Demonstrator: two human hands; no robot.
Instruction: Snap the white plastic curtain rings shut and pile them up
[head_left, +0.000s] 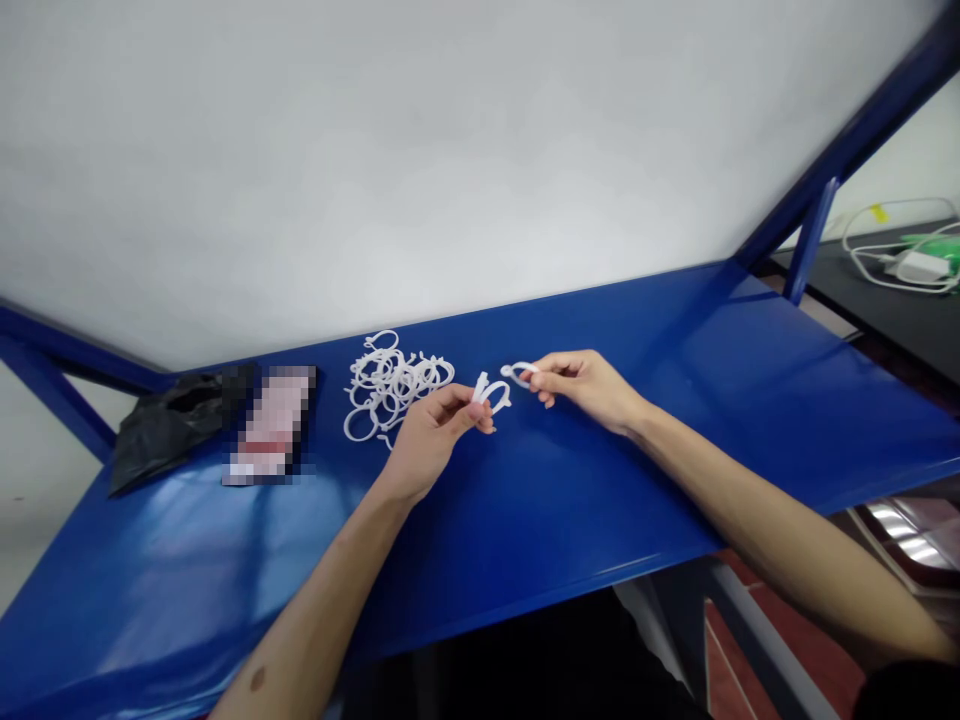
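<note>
Both my hands hover over a blue shelf (600, 470). My left hand (431, 432) is closed, pinching a white plastic ring (491, 392) at its fingertips. My right hand (589, 385) is also closed, its thumb and fingers gripping a second white plastic ring (517, 372). The two rings are a short way apart, not touching. Just left of my left hand lies a pile of several white plastic rings (390, 385) on the shelf.
A black plastic bag (169, 425) and a blurred pink packet (270, 425) lie at the shelf's left. A white wall stands behind. Blue frame posts (810, 235) rise at the right, beyond them a dark table with a white cable and charger (911, 262).
</note>
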